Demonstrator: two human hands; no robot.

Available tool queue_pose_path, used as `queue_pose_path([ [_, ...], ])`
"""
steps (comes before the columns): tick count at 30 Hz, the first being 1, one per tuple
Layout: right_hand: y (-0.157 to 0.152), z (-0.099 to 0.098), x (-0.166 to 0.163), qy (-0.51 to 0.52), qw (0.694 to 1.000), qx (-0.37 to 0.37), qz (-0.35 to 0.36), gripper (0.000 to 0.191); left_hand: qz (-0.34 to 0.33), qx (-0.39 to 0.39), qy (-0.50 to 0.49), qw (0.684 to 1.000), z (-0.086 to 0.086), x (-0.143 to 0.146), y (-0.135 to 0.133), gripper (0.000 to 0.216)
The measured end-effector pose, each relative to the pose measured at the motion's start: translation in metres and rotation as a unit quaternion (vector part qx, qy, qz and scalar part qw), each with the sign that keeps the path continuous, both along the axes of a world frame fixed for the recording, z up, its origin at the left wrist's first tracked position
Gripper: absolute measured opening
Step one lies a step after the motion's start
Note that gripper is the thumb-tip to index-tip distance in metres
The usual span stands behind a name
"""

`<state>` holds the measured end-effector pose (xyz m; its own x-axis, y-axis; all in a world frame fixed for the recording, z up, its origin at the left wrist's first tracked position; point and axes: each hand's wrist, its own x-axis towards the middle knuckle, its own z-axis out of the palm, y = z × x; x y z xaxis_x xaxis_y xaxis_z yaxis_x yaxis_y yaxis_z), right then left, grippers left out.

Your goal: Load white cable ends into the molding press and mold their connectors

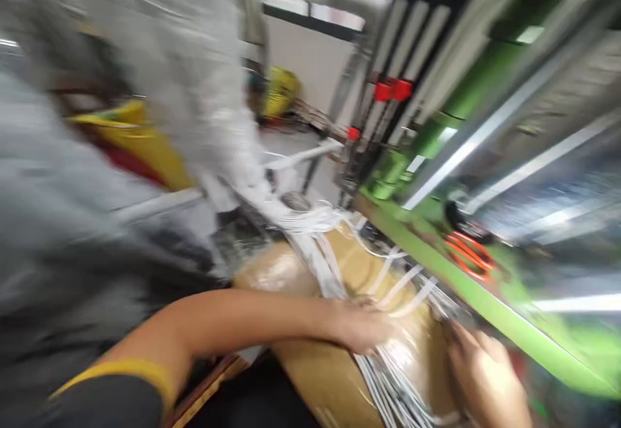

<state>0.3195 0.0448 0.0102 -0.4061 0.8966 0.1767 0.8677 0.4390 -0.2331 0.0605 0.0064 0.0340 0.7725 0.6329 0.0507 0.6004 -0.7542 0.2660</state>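
Item: brown wrapped parcel (334, 376), lying just before the green machine frame (485, 299). Clear film covers its top; white straps (339, 260) run across it, loose and not yet drawn tight, as I judge. Your left hand (363, 328) presses flat on the straps; your right hand (485, 370) is at the parcel's edge nearest the frame, fingers too blurred to tell.

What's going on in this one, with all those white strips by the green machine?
The picture is heavily motion-blurred. A person's left hand rests on a bundle of white strips lying across a brown package wrapped in clear film. The right hand is at the package's far side, next to the strips. A green machine frame runs alongside on the right, with orange loops on it. Whether either hand actually grips anything cannot be told through the blur.
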Motion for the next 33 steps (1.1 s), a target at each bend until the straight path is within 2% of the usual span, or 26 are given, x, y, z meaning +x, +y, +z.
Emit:
queue_pose_path([
  [1,-0.025,0.008,0.0,0.014,0.999,-0.03,-0.027,0.036,-0.029,-0.047,0.0,0.998,0.001,0.005,0.006,0.015],
  [3,-0.057,0.021,-0.022,0.084,0.988,-0.126,-0.036,0.041,-0.012,-0.134,-0.024,0.991,0.006,0.005,0.021,0.012],
  [4,-0.064,0.026,-0.034,0.096,0.974,-0.205,-0.019,0.05,0.003,-0.18,-0.045,0.983,0.009,0.001,0.028,0.011],
  [5,-0.069,0.031,-0.042,0.087,0.964,-0.25,-0.021,0.05,0.017,-0.229,-0.069,0.971,0.012,-0.003,0.034,0.011],
  [7,-0.074,0.038,-0.04,0.066,0.951,-0.299,-0.032,0.039,0.029,-0.325,-0.105,0.939,0.017,-0.01,0.042,0.015],
  [10,-0.084,0.036,-0.001,0.038,0.962,-0.258,-0.074,0.035,0.049,-0.405,-0.117,0.905,0.014,-0.012,0.047,0.022],
  [13,-0.099,0.025,0.033,0.023,0.983,-0.103,-0.149,0.043,0.082,-0.44,-0.109,0.887,0.006,-0.006,0.05,0.021],
  [14,-0.105,0.022,0.034,0.045,0.982,-0.064,-0.173,0.044,0.091,-0.45,-0.106,0.882,0.004,-0.003,0.05,0.019],
  [15,-0.113,0.019,0.028,0.084,0.976,-0.056,-0.191,0.041,0.099,-0.45,-0.102,0.882,0.002,-0.001,0.05,0.019],
  [16,-0.12,0.018,0.017,0.134,0.967,-0.081,-0.202,0.036,0.106,-0.434,-0.099,0.889,0.002,0.001,0.049,0.018],
  [18,-0.131,0.016,-0.016,0.243,0.929,-0.199,-0.198,0.033,0.116,-0.358,-0.107,0.92,0.004,0.002,0.045,0.018],
  [20,-0.133,0.017,-0.054,0.356,0.861,-0.312,-0.187,0.039,0.112,-0.275,-0.129,0.946,0.01,0.001,0.038,0.021],
  [22,-0.126,0.019,-0.085,0.503,0.756,-0.365,-0.208,0.041,0.087,-0.257,-0.145,0.952,0.018,-0.003,0.029,0.027],
  [23,-0.12,0.019,-0.095,0.584,0.686,-0.368,-0.229,0.043,0.069,-0.275,-0.144,0.948,0.022,-0.006,0.025,0.03],
  [25,-0.108,0.017,-0.107,0.716,0.547,-0.338,-0.27,0.046,0.042,-0.33,-0.131,0.934,0.028,-0.01,0.016,0.039],
  [26,-0.103,0.016,-0.11,0.752,0.507,-0.316,-0.278,0.043,0.034,-0.357,-0.126,0.925,0.028,-0.01,0.011,0.041],
  [27,-0.1,0.014,-0.111,0.767,0.495,-0.3,-0.277,0.039,0.031,-0.385,-0.128,0.914,0.027,-0.01,0.007,0.042],
  [28,-0.099,0.012,-0.11,0.763,0.509,-0.293,-0.271,0.038,0.034,-0.415,-0.138,0.899,0.025,-0.009,0.002,0.041],
  [30,-0.101,0.008,-0.107,0.728,0.561,-0.294,-0.262,0.039,0.053,-0.484,-0.173,0.856,0.015,-0.004,-0.007,0.037],
  [31,-0.103,0.006,-0.104,0.718,0.571,-0.294,-0.267,0.039,0.068,-0.513,-0.191,0.834,0.01,-0.001,-0.011,0.037],
  [33,-0.108,0.004,-0.098,0.724,0.558,-0.293,-0.281,0.042,0.107,-0.541,-0.216,0.806,0.0,0.005,-0.018,0.041],
])
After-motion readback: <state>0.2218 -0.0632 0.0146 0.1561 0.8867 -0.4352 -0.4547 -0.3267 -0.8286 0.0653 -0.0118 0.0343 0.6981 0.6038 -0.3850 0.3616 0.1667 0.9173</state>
